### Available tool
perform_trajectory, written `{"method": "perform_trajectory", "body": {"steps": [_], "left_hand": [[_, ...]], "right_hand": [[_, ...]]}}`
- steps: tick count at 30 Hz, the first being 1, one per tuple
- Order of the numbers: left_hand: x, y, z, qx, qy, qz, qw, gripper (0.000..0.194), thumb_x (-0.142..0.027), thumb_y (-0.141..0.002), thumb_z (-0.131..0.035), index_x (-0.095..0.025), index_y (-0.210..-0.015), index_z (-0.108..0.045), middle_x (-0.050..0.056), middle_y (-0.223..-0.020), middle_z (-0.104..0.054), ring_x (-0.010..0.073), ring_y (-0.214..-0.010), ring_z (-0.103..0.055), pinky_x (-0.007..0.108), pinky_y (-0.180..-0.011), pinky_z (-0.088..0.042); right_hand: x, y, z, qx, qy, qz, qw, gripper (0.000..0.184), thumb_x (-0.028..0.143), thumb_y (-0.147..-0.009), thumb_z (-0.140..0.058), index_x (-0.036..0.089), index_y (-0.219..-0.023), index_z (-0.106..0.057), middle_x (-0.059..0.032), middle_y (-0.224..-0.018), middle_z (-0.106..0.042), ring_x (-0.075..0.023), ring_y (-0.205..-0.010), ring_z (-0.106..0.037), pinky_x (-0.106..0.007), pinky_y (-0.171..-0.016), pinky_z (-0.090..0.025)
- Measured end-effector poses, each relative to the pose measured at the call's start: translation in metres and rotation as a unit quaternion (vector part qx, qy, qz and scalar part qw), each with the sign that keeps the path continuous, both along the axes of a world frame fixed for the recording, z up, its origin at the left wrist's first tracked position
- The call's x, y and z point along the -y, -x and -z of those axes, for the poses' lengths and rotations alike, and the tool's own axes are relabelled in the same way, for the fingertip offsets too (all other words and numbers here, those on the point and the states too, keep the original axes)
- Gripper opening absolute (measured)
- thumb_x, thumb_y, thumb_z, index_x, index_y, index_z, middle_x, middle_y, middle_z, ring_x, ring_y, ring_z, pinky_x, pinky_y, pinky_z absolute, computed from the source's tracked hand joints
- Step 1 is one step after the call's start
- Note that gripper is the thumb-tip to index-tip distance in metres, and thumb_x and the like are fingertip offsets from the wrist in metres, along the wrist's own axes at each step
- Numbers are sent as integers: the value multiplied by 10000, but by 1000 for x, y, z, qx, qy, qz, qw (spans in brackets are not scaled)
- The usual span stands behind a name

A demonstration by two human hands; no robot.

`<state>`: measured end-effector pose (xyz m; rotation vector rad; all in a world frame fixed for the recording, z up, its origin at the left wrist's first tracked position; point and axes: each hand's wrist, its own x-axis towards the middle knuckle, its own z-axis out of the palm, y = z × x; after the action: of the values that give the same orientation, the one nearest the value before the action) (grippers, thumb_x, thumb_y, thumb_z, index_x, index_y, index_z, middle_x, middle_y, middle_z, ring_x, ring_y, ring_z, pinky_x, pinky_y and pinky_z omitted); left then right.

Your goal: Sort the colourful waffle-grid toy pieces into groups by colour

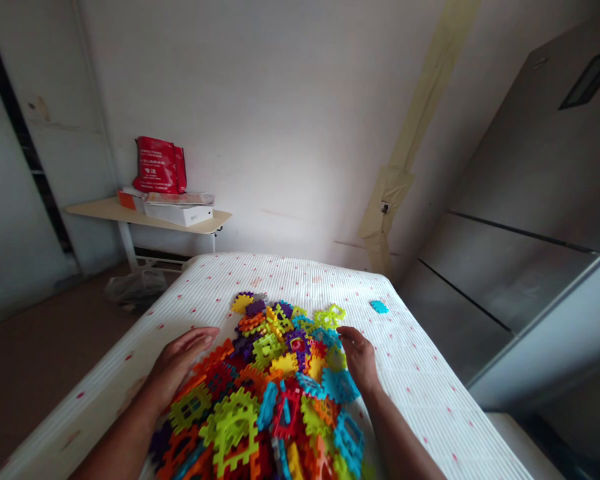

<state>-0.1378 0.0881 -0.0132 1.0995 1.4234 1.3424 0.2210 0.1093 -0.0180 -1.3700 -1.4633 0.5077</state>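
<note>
A heap of interlocking plastic building pieces [269, 349] in green, orange, blue, purple, yellow and red lies on the white spotted cover. Many have toothed edges, and some have window-like cutouts. On the heap's left side is my left hand [190, 347], its fingers stretched out and nothing in it. My right hand [359, 353] is at the right edge, beside blue pieces, with fingers slightly bent and apart. Whether its fingertips touch a piece I cannot tell. A large green window-frame piece [231, 427] lies at the near side. One blue piece [379, 307] lies apart at the right.
The pieces rest on a bed-like surface with a striped, red-dotted cover [300, 270]. Behind it on the left, a small table [95, 211] holds a red bag [160, 165] and a white box [179, 213]. A grey refrigerator [525, 200] stands at the right.
</note>
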Motion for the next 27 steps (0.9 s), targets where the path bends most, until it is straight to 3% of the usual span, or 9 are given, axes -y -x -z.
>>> {"method": "perform_trajectory", "body": {"steps": [6, 12, 19, 27], "left_hand": [[-2, 4, 7, -4, 16, -2, 1000, 383, -472, -659, -663, -211, -938, -671, 53, -1041, -706, 249, -1077, -601, 302, -934, -466], [-3, 7, 10, -19, 23, 11, 999, 509, -552, -605, -695, -198, -969, -667, 50, -1064, -702, 236, -1078, -596, 232, -875, -487], [-7, 11, 16, -3, 40, -1, 999, 570, -596, -550, -711, -216, -973, -667, 55, -1091, -692, 278, -1118, -569, 294, -883, -497], [0, 6, 10, 34, 22, -3, 999, 516, -482, -618, -724, -150, -1006, -648, 92, -1088, -687, 260, -1089, -585, 280, -895, -476]], "right_hand": [[8, -22, -9, -76, 3, 3, 997, 219, 282, -679, -498, 185, -767, -674, -44, -739, -687, -192, -699, -622, -301, -666, -493], [13, -52, 5, -109, 67, 52, 990, 233, 312, -656, -501, 166, -763, -648, -46, -686, -674, -157, -539, -575, -272, -539, -468], [14, -42, 11, -70, 75, 25, 994, 196, 257, -650, -496, 187, -724, -663, -12, -642, -661, -153, -553, -573, -253, -538, -453], [25, -41, -10, -91, 52, 16, 994, 231, 309, -692, -526, 158, -807, -659, -49, -692, -677, -161, -595, -598, -269, -581, -484]]}}
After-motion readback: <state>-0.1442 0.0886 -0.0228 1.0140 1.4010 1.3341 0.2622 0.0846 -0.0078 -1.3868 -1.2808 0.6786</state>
